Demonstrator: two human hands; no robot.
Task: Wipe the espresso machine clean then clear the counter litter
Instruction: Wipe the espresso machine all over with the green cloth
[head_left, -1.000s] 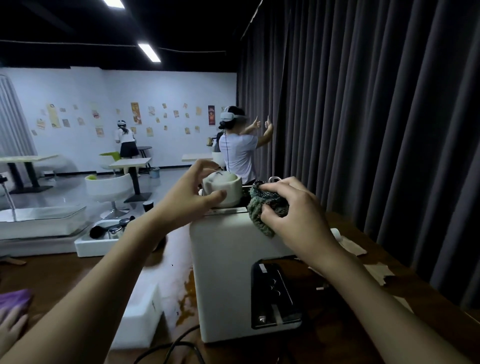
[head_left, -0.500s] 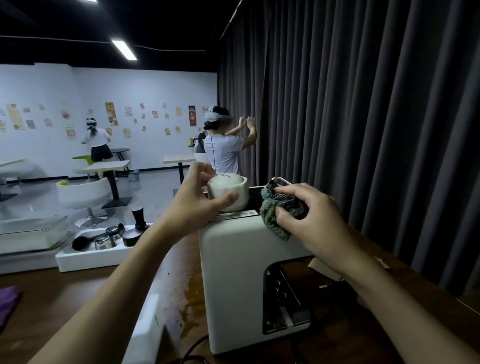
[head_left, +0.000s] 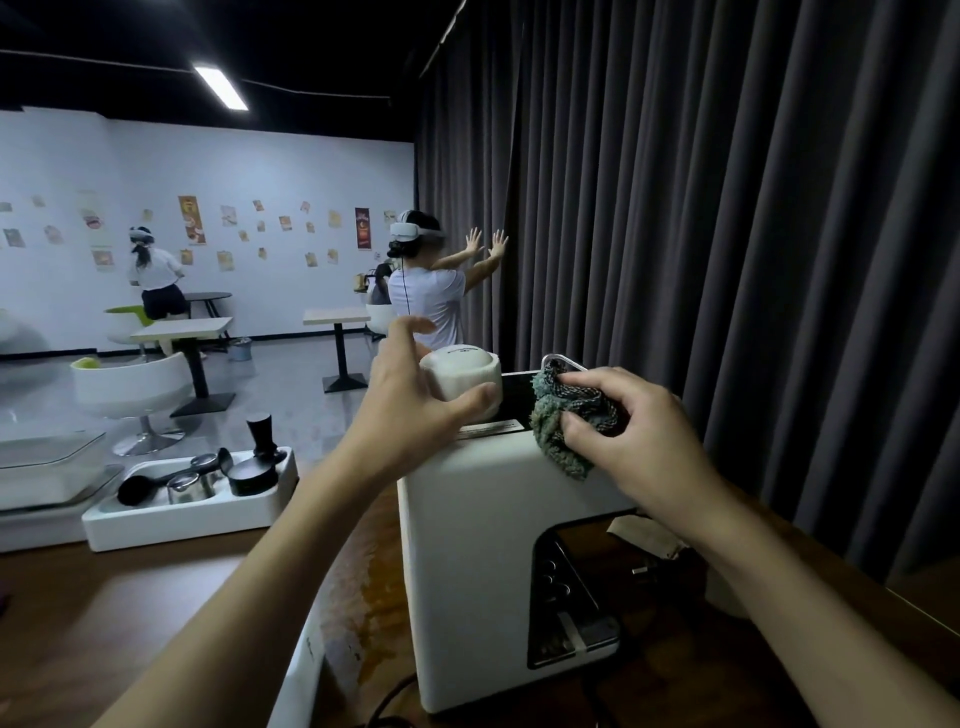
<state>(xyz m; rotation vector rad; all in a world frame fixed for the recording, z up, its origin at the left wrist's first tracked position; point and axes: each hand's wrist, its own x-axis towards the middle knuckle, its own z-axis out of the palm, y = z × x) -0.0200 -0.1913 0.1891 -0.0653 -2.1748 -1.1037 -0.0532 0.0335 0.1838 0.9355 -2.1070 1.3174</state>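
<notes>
Espresso machine (head_left: 467, 571) stands at lower centre of the frame on a dark wooden counter (head_left: 130, 613). It is a tall white box with rounded edges and a smooth, matt plastic-looking shell. A glossy black control panel (head_left: 571, 597) is set into its right face.

The wiping step looks to be in hand, at the machine's top. The left hand (head_left: 410, 410) grips a white cup (head_left: 462, 374), thumb in front and fingers curled behind. The cup is rounded, glazed and apparently upturned, and I judge the hand is lifting or steadying it to bare the surface beneath. The right hand (head_left: 639, 436) pinches a bunched cloth (head_left: 561, 431) at the top right edge of the shell. The cloth is grey-green, nubbly and soft, and it drapes a little over the corner.

Next, the cloth likely needs to sweep the flat top where the cup sits. That calls for the cup to be held clear and for firm, even pressure along the edge.

At centre left a white foam tray (head_left: 192, 525) holds dark and metal coffee tools. A brown, wet-looking stain (head_left: 374, 571) shines on the counter just left of the machine. A crumpled pale paper scrap (head_left: 644, 535) lies behind the machine on the right. This seems to be litter not yet cleared.
</notes>
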